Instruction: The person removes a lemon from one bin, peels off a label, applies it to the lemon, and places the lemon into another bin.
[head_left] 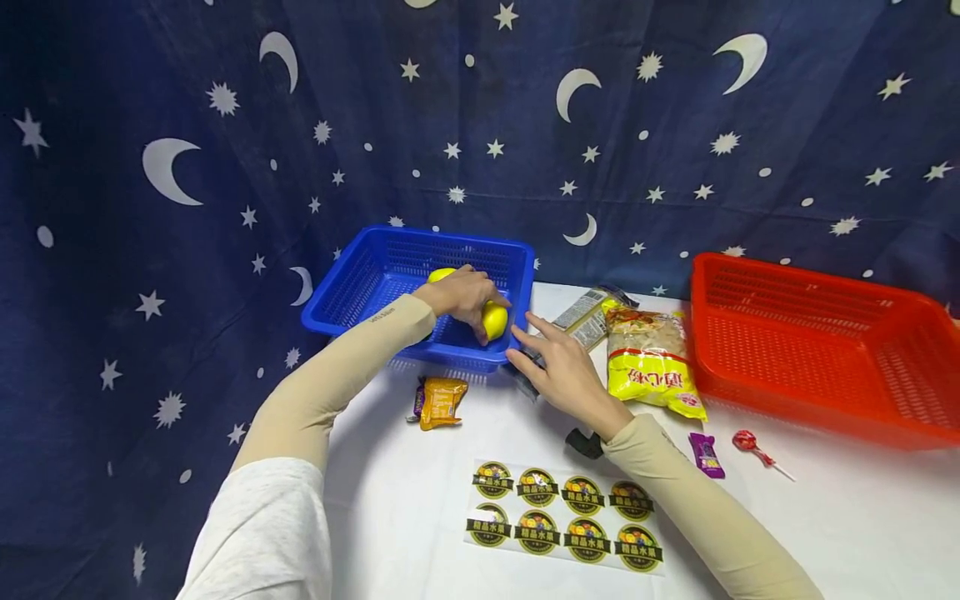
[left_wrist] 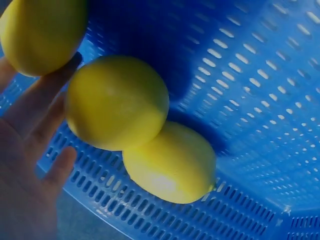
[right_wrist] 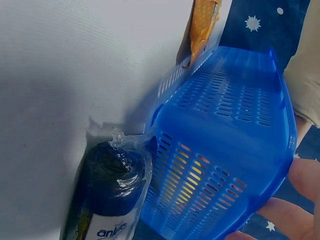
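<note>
My left hand point(head_left: 467, 296) reaches down into the blue basket point(head_left: 330, 321) and grips a lemon point(head_left: 495, 322) close to its right wall. The left wrist view shows that lemon point(left_wrist: 44, 35) among the fingers. Two more lemons lie together on the basket floor there, a rounder one point(left_wrist: 117, 102) and one with a pointed end point(left_wrist: 170, 164). Fingertips of my right hand point(head_left: 564, 373) touch the outer right rim of the basket. In the right wrist view, yellow shows through the slots of the basket's wall point(right_wrist: 220, 115).
Orange-wrapped snack point(head_left: 442, 403) lies before the blue basket. Right of it are a printed plastic packet point(head_left: 581, 321), a yellow pasta bag point(head_left: 652, 367), a red basket point(head_left: 795, 400), a purple candy point(head_left: 707, 456) and a lollipop point(head_left: 745, 441). A round sticker sheet point(head_left: 562, 517) lies in front.
</note>
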